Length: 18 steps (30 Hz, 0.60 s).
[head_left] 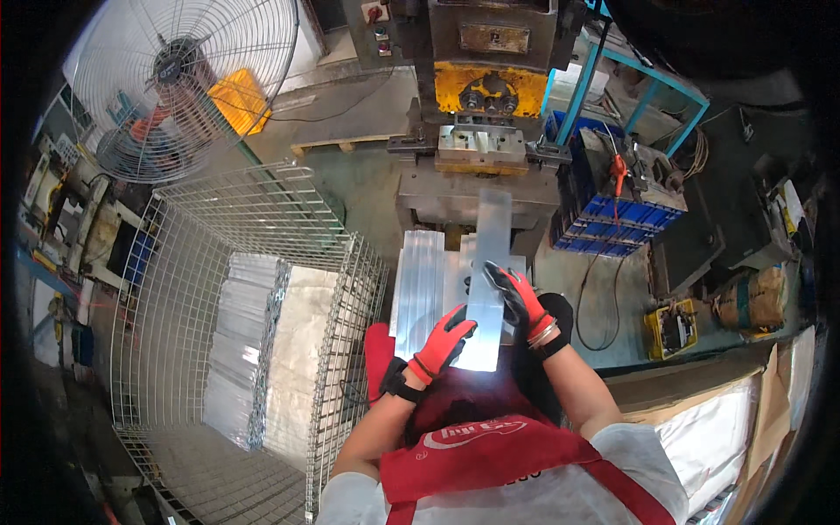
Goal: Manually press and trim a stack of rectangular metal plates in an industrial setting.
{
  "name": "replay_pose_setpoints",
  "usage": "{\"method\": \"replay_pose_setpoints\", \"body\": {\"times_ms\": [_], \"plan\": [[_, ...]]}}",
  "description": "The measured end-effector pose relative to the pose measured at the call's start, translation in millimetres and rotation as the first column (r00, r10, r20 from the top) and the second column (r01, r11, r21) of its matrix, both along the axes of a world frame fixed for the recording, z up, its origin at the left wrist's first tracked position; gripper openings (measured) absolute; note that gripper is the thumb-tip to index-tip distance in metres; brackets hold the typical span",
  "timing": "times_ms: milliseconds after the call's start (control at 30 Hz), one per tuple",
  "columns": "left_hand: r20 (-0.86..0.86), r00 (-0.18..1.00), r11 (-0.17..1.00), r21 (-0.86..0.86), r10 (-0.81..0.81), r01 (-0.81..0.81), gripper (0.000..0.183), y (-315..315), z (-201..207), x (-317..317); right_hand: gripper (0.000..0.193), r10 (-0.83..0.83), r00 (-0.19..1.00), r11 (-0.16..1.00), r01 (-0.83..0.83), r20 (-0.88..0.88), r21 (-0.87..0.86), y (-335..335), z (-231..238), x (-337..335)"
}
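A long flat metal strip [490,236], silvery and smooth, is held lengthwise in front of me, its far end pointing toward the press. On its right edge, my right hand [516,302], in a red glove with black fingers, closes round it with the fingers over its face. My left hand [444,339], gloved the same way, grips the strip's left edge closer to my body; some of its fingertips are hidden. Beneath and left of the strip lies a stack of metal profiles [420,280], with more partly covered by the strip and my hands.
Ahead stands a press with a metal die block [481,144]. A wire cage [341,341] at my left holds metal profiles [236,341] and a pale sheet. Beyond it is a large fan [179,66]. Right are blue crates [604,223], tools, a yellow basket [669,330] and cardboard boxes.
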<state>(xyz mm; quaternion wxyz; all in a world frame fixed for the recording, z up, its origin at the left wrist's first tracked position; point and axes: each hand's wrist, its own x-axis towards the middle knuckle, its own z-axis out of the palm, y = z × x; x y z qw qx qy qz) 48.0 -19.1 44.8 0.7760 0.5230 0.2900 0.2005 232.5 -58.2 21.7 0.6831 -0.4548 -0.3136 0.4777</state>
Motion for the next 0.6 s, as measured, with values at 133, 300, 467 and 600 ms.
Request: {"method": "replay_pose_setpoints", "body": {"times_ms": [133, 300, 467, 600], "plan": [[0.114, 0.993, 0.861, 0.507, -0.02, -0.041, 0.031, 17.5, -23.5, 10.3, 0.026, -0.155, 0.97, 0.988, 0.149, 0.187, 0.048, 37.2, 28.8, 9.0], [0.27, 0.962, 0.969, -0.22, -0.047, 0.109, 0.039, 22.6, 13.9, 27.0, 0.024, -0.313, 0.857, 0.936, 0.205, 0.409, 0.286, 87.6, 28.3, 50.9], [0.311, 0.949, 0.974, 0.223, -0.046, -0.026, 0.04, 40.4, 8.2, 44.5, 0.023, -0.084, 0.99, 0.996, 0.079, 0.111, 0.051, 101.9, 46.6, 50.4], [0.232, 0.97, 0.932, -0.36, 0.065, 0.024, 0.034, 47.3, 22.1, 62.4, 0.029, -0.046, 0.993, 0.999, 0.047, 0.104, -0.005, 116.5, 36.4, 65.0]]}}
